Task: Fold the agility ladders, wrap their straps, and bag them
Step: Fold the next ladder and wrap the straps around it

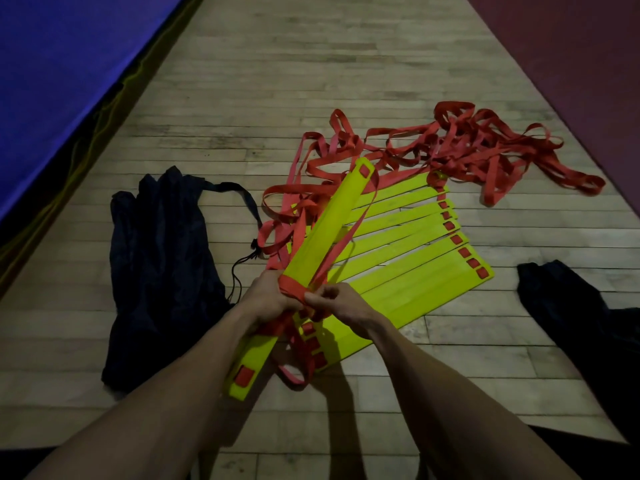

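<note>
Held bundle (313, 237): my left hand (268, 296) gripped it; my right hand (332, 299) pinched red strap (292, 285) around it, wrapping unfinished.
Second ladder (408, 251): fanned on floor, straps loose.
Bag (159, 258): left, unfilled.

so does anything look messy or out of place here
Yes: the red straps lie in a loose tangle on the floor beyond the fanned yellow rungs, not yet wrapped. Only the held bundle has strap wound round it, gripped by the left hand and right hand.
</note>
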Demonstrator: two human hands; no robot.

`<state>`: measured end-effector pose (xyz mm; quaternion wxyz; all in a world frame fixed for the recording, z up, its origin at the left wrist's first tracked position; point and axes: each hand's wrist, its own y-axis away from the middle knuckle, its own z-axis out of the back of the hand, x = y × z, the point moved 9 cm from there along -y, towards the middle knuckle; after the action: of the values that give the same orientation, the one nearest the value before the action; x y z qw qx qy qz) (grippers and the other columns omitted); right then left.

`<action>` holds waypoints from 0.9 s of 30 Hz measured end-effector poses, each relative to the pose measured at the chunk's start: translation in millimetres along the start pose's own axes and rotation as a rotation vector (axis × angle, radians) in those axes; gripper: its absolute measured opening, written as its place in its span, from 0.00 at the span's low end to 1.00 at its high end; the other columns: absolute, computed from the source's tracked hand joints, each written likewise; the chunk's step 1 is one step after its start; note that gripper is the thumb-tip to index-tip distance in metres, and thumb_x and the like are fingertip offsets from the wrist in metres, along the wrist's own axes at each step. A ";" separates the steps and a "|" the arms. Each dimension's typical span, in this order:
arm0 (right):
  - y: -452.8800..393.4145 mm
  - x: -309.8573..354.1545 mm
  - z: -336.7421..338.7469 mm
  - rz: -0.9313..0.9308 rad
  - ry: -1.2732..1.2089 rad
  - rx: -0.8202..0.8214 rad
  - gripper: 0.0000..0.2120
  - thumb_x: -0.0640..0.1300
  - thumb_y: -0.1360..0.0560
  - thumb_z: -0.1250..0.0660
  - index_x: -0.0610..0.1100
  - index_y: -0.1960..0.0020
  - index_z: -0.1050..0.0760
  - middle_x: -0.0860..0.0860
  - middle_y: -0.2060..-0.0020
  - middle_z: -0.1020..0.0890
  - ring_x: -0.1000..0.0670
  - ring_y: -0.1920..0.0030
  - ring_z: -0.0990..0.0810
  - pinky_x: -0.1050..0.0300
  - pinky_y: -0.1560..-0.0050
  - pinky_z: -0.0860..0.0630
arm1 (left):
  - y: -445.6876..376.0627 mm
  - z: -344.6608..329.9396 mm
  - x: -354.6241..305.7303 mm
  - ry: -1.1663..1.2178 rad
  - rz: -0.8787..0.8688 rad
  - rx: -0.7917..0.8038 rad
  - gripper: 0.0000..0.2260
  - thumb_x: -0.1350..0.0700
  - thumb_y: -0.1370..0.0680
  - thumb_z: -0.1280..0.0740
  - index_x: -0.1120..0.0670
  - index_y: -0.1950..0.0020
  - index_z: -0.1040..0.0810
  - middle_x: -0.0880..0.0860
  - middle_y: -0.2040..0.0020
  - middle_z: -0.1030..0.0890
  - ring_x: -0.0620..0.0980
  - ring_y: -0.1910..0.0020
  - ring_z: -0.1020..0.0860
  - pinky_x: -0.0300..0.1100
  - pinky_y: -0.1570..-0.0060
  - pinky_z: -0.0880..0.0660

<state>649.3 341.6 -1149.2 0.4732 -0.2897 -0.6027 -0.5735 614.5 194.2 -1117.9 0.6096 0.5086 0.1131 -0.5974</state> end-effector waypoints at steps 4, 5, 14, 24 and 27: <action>-3.3 7.7 16.7 0.034 0.013 -0.044 0.16 0.48 0.21 0.30 0.35 0.59 0.23 0.43 0.70 0.25 0.47 0.70 0.26 0.57 0.71 0.31 | 3.0 -4.2 -1.0 0.154 0.014 0.021 0.19 0.63 0.33 0.19 0.54 0.45 0.19 0.53 0.54 0.14 0.52 0.55 0.15 0.46 0.54 0.18; -3.7 9.3 20.3 0.032 0.008 -0.050 0.16 0.49 0.21 0.31 0.36 0.59 0.23 0.45 0.71 0.25 0.47 0.70 0.25 0.56 0.72 0.30 | 5.4 -6.1 -3.1 0.196 0.019 0.021 0.20 0.64 0.33 0.20 0.55 0.44 0.20 0.54 0.53 0.15 0.50 0.58 0.15 0.42 0.59 0.19; -1.7 11.0 15.7 0.045 0.035 -0.147 0.28 0.54 0.18 0.38 0.27 0.56 0.25 0.48 0.73 0.31 0.54 0.75 0.34 0.59 0.72 0.37 | 3.6 -29.7 -2.5 0.648 0.135 -0.036 0.26 0.41 0.16 0.45 0.64 0.38 0.27 0.68 0.60 0.21 0.57 0.73 0.21 0.45 0.74 0.22; 5.0 3.4 8.2 0.014 -0.211 -0.117 0.16 0.51 0.17 0.38 0.39 0.55 0.27 0.46 0.72 0.31 0.50 0.75 0.34 0.59 0.74 0.36 | -0.1 -35.9 5.9 0.431 0.130 -0.112 0.20 0.48 0.14 0.45 0.60 0.38 0.21 0.58 0.53 0.18 0.55 0.57 0.19 0.48 0.56 0.21; 8.7 0.1 10.6 -0.015 -0.209 -0.125 0.16 0.51 0.18 0.37 0.39 0.55 0.28 0.49 0.76 0.31 0.50 0.77 0.34 0.57 0.74 0.38 | 2.9 -31.3 1.0 0.160 0.108 -0.197 0.17 0.51 0.14 0.42 0.56 0.53 0.19 0.58 0.54 0.18 0.57 0.53 0.20 0.48 0.52 0.26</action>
<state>654.5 353.3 -1144.4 0.3847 -0.3724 -0.6138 -0.5802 631.9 216.6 -1131.5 0.6770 0.4976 0.1921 -0.5071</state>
